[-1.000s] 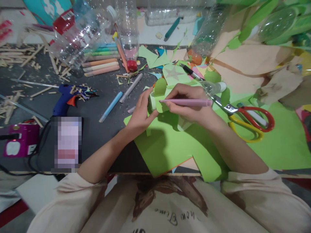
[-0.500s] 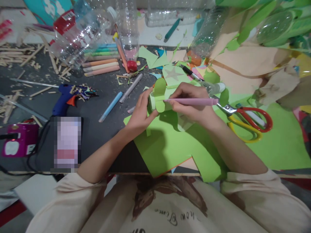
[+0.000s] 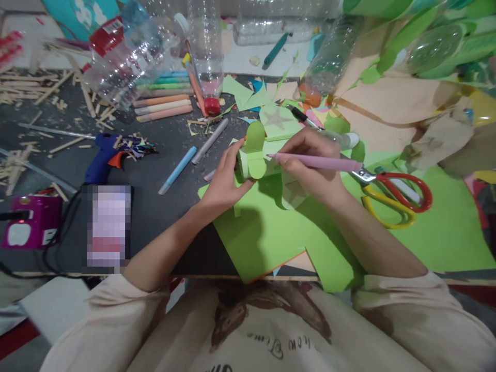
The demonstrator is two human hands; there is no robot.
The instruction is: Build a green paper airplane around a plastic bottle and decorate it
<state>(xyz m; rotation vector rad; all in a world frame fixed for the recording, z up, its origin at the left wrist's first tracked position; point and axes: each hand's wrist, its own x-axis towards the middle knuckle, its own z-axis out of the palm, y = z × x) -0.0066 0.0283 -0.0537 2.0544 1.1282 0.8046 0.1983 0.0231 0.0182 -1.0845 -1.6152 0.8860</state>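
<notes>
My right hand [image 3: 312,155] grips a pink felt-tip pen [image 3: 329,162], its tip just right of a bright green paper cutout [image 3: 256,150] with rounded ends. The pen tip seems to be slightly apart from that cutout. My left hand [image 3: 227,178] closes around the left side of the cutout and a paler green paper piece [image 3: 243,164] beneath it, thumb at the lower edge. Beyond them lies pale green paper with a star shape [image 3: 275,119]; another star-marked piece [image 3: 293,194] lies under my right hand. Large green paper sheets [image 3: 282,232] lie below.
Scissors [image 3: 387,191] with red and yellow handles lie to the right. A blue glue gun [image 3: 101,155], a phone [image 3: 108,222] and a purple box [image 3: 31,219] are on the left. Loose markers [image 3: 178,170], wood sticks [image 3: 29,82] and clear plastic bottles [image 3: 207,51] lie around the far side.
My right hand has drawn the pink felt-tip pen a little to the right, off the green cutout. My left hand keeps its hold in nearly the same place.
</notes>
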